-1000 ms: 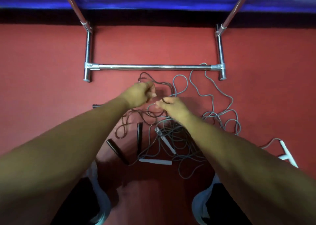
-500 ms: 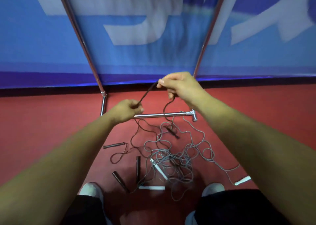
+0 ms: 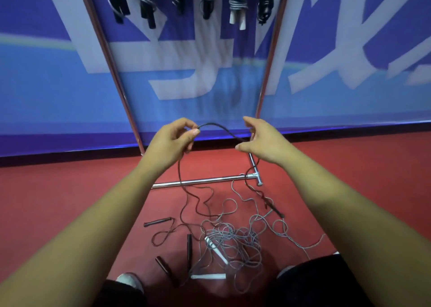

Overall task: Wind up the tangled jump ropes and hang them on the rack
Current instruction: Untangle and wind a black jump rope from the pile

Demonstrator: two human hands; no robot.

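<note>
Between the hands: a thin dark jump-rope cord (image 3: pixel 219 127) arches in the air, its ends trailing down to the tangle of dark and grey ropes (image 3: pixel 231 236) on the red floor (image 3: pixel 70 202).
Left hand (image 3: pixel 173 140): pinches the cord between thumb and fingertip.
Right hand (image 3: pixel 262 141): fingers spread loose, cord passing the palm, no closed grip showing.
Handling: light, limp and likely to snag; best taken near a handle.
Count: four dark handles (image 3: pixel 158 221) and two white handles (image 3: pixel 208 276) on the floor; six wound bundles (image 3: pixel 236 1) on the chrome rack (image 3: pixel 112 62).
</note>
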